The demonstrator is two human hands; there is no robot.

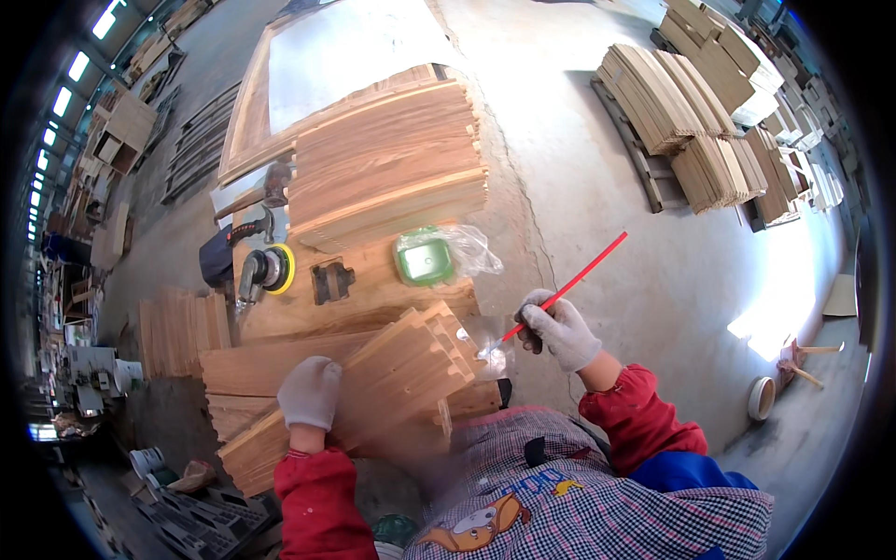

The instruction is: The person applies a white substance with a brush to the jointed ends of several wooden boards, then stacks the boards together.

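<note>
My left hand, in a pale glove, is closed on a wooden board that lies slanted over other boards. The board's right end is cut with notches, and a white spot shows there. In my gloved right hand is a thin brush with a red handle, gripped between fingers and thumb. Its whitish tip points down-left, close by the notched end; I cannot tell whether it touches. Beyond the board sits a green tub with something white in it, beside crumpled clear plastic.
A tall stack of boards stands at the far side of the workbench. On the left lie a sander with a yellow-rimmed pad, a hammer and a mallet. Pallets of wood stand at the far right.
</note>
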